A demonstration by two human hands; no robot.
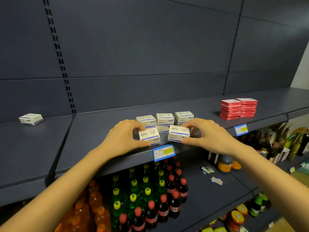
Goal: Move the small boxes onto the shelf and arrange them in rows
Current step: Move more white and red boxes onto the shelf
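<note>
The big dark shelf runs from side to side. Under it stand many orange, green and dark bottles. Red boxes sit in a pile far to the right on the shelf. The left hand pinches the left box with thumb and fingers, near the front edge. The right hand pinches the right box just beside it. Behind them the back boxes stand in a row. A lone box lies far left. A blue tag hangs on the shelf edge.
</note>
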